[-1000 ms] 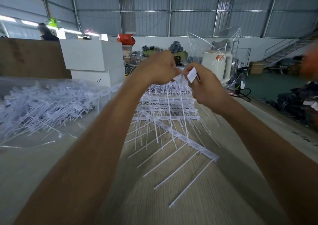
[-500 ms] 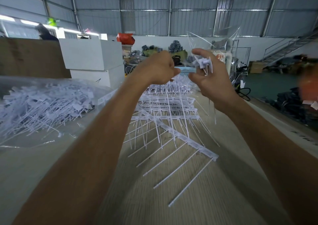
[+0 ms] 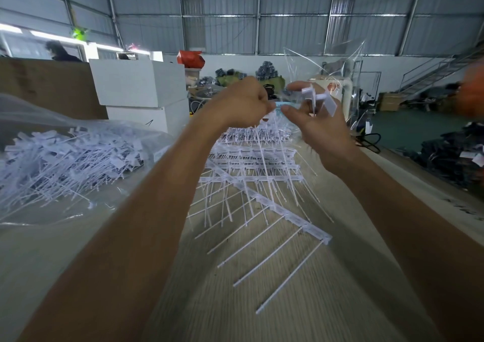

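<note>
So that freed ones gather together, the right hand (image 3: 323, 128) clamps white tagged ties (image 3: 315, 98) between its fingers, raised above the strips (image 3: 251, 155) on the far table (image 3: 301, 310), while the curled left hand (image 3: 242, 104) pinches seemingly the next tie (image 3: 266, 117).

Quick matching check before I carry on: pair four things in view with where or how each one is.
1 right hand
2 nearest strip
3 loose ties
4 boxes

A in the clear bag, left
B stacked beyond the table
C holds a few tags
D lies on the table

Pairs: 1-C, 2-D, 3-A, 4-B.
</note>
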`<state>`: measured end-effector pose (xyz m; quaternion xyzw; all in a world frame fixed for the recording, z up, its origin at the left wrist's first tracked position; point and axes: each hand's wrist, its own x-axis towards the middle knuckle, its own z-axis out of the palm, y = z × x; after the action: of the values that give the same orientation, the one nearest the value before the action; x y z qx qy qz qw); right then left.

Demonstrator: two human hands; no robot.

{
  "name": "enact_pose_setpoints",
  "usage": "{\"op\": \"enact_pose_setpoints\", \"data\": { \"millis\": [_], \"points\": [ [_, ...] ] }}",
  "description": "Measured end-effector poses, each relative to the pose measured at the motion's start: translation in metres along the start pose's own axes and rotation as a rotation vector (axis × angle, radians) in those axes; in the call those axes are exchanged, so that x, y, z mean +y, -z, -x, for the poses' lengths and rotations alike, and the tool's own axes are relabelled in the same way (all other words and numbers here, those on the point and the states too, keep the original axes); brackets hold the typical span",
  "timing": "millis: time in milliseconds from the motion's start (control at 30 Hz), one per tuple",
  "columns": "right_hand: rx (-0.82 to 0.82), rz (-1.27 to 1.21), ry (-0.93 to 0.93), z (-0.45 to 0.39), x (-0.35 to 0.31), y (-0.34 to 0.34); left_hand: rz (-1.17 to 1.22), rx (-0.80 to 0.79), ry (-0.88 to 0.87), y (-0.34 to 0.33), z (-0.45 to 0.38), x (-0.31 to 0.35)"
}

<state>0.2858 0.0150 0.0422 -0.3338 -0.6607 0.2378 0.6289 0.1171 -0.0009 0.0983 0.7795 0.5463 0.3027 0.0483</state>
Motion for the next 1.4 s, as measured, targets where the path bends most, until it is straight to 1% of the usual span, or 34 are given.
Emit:
{"op": "enact_pose_setpoints", "data": {
  "millis": [100, 167, 200, 267, 333, 433, 500, 600, 667, 733, 800, 867, 900, 933, 1000, 1033, 1133, 1200, 1233, 1300, 1333, 1367, 1400],
  "points": [
    [0.018, 0.027, -0.085, -0.003, 0.001, 0.002, 0.101, -0.061, -0.035, 0.005, 0.004, 0.003],
    [-0.005, -0.028, -0.183, -0.004, 0.000, 0.004, 0.119, -0.115, -0.068, 0.008, 0.007, 0.007],
    [-0.036, -0.072, -0.236, -0.004, -0.001, 0.004, 0.120, -0.131, -0.080, 0.008, 0.009, 0.008],
    [-0.155, -0.121, -0.278, -0.003, -0.001, 0.007, 0.130, -0.141, -0.100, 0.008, 0.010, 0.009],
    [-0.230, -0.061, -0.276, 0.000, -0.001, 0.007, 0.155, -0.101, -0.114, 0.007, 0.009, 0.008],
    [-0.217, -0.001, -0.265, 0.001, -0.002, 0.006, 0.205, -0.004, -0.085, 0.009, 0.008, 0.005],
    [-0.208, -0.061, -0.256, -0.001, -0.003, 0.006, 0.214, 0.016, -0.051, 0.008, 0.006, 0.005],
    [-0.214, -0.253, -0.234, -0.004, -0.006, 0.007, 0.143, 0.055, -0.037, 0.006, 0.005, 0.006],
    [-0.215, -0.356, -0.233, -0.005, -0.008, 0.008, 0.152, 0.077, -0.044, 0.006, 0.006, 0.009],
    [-0.213, -0.385, -0.232, -0.005, -0.008, 0.008, 0.151, 0.111, -0.055, 0.006, 0.006, 0.012],
    [-0.204, -0.298, -0.223, -0.003, -0.006, 0.006, 0.127, 0.157, -0.053, 0.007, 0.005, 0.014],
    [-0.175, -0.075, -0.168, 0.000, -0.004, 0.001, 0.112, 0.165, -0.032, 0.009, 0.004, 0.012],
    [-0.156, 0.037, -0.094, 0.002, -0.004, -0.001, 0.119, 0.148, -0.018, 0.009, 0.004, 0.011],
    [-0.137, 0.127, 0.018, 0.004, -0.004, -0.004, 0.144, 0.123, -0.004, 0.010, 0.005, 0.009],
    [-0.104, 0.241, 0.251, 0.006, -0.004, -0.008, 0.243, 0.095, 0.033, 0.012, 0.005, 0.006],
    [-0.073, 0.292, 0.312, 0.006, -0.004, -0.009, 0.291, 0.098, 0.055, 0.012, 0.005, 0.005],
    [0.004, 0.399, 0.380, 0.004, 0.000, -0.007, 0.355, 0.099, 0.081, 0.014, 0.006, 0.006],
    [0.014, 0.468, 0.440, 0.006, 0.004, -0.005, 0.422, 0.047, 0.088, 0.015, 0.008, 0.006],
    [-0.007, 0.546, 0.510, 0.008, 0.006, -0.004, 0.518, -0.004, 0.087, 0.015, 0.010, 0.008],
    [-0.147, 0.750, 0.632, 0.013, 0.012, -0.008, 0.694, -0.087, 0.049, 0.014, 0.013, 0.016],
    [-0.249, 0.821, 0.616, 0.016, 0.014, -0.013, 0.699, -0.090, 0.019, 0.013, 0.013, 0.020],
    [-0.320, 0.839, 0.585, 0.019, 0.017, -0.016, 0.648, -0.070, -0.006, 0.013, 0.013, 0.024],
    [-0.339, 0.814, 0.562, 0.019, 0.020, -0.018, 0.573, -0.047, -0.029, 0.012, 0.012, 0.028]
  ]
}}
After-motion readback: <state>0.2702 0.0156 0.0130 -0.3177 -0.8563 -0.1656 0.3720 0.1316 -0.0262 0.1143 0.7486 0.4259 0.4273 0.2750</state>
